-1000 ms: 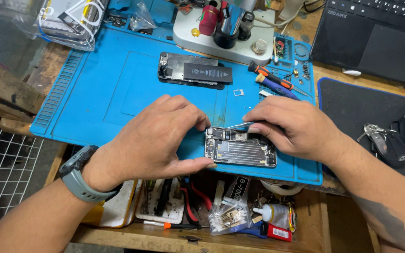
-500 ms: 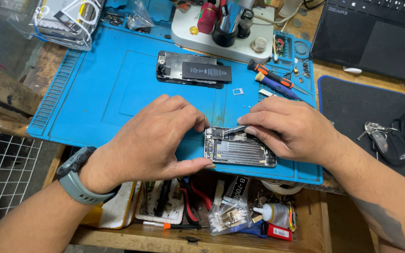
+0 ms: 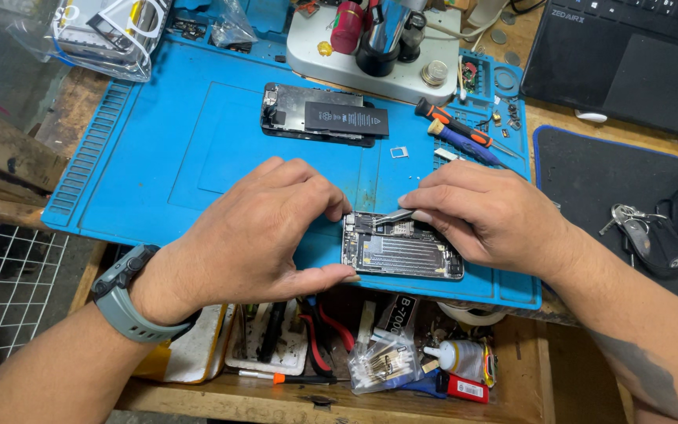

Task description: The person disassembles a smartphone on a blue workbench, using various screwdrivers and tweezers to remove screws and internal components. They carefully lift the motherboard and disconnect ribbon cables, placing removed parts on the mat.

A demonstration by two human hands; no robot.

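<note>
An opened phone body [image 3: 403, 253] lies flat at the near edge of the blue work mat [image 3: 198, 149], its circuit boards and shields face up. The left hand [image 3: 264, 232] cups its nine o'clock end: the thumb runs along the near long edge, touching it, and the curled fingers press together over the far corner. The right hand [image 3: 484, 216] comes in from three o'clock, palm down, fingers bunched and pinching slim metal tweezers [image 3: 392, 217] whose tips rest on the board near the far edge. A grey watch [image 3: 123, 294] wraps the left wrist.

At twelve o'clock from the phone body, further up the mat, lies a second phone part [image 3: 319, 116] carrying a black rectangular battery with a small white label block. At one o'clock, two screwdrivers [image 3: 457, 133], one with an orange collar, one blue, lie side by side. At six o'clock, below the mat, an open drawer [image 3: 339, 353] holds a clear packet of swabs, a small white glue bottle and red-handled pliers. At ten o'clock, a clear plastic bag [image 3: 111, 31] sits at the mat's far corner. At two o'clock stands a black laptop [image 3: 629, 55]; at three o'clock, keys [image 3: 641, 235] lie on a dark pad.
</note>
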